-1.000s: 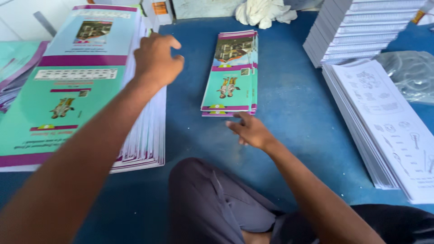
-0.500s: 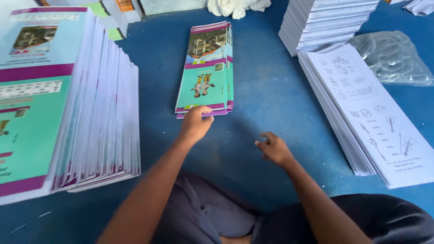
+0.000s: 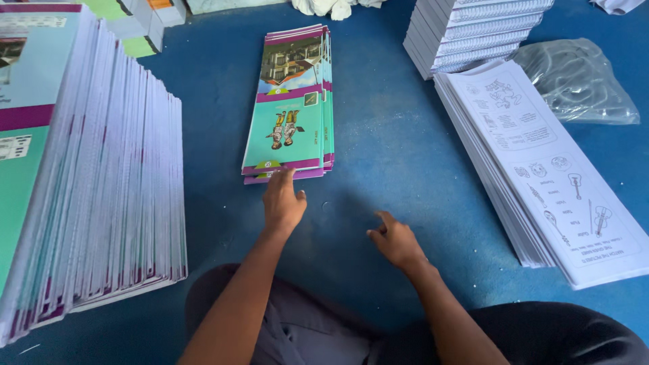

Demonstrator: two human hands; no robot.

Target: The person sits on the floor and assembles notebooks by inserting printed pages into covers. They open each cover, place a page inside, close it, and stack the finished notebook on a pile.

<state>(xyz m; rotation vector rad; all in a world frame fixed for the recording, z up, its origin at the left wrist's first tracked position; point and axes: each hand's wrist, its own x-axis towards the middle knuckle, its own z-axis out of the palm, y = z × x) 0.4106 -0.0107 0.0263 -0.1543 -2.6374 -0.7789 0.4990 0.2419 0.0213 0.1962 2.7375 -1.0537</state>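
Observation:
A small stack of teal and purple folded covers [image 3: 291, 108] lies on the blue floor [image 3: 378, 155] in front of me. My left hand [image 3: 282, 201] reaches forward, its fingertips touching the near edge of that stack; it holds nothing. My right hand [image 3: 395, 240] hovers low over the bare floor to the right of the stack, fingers loosely curled and empty. My knees show at the bottom of the view.
A tall fanned pile of the same teal covers [image 3: 88, 176] stands at the left. At the right lie white printed sheets [image 3: 547, 169], with stacked white booklets [image 3: 473, 30] behind and a clear plastic wrap [image 3: 578, 81] at far right.
My left hand came off the tall left pile and moved to the near edge of the small stack. My right hand slid right, away from the stack. The view shifted right.

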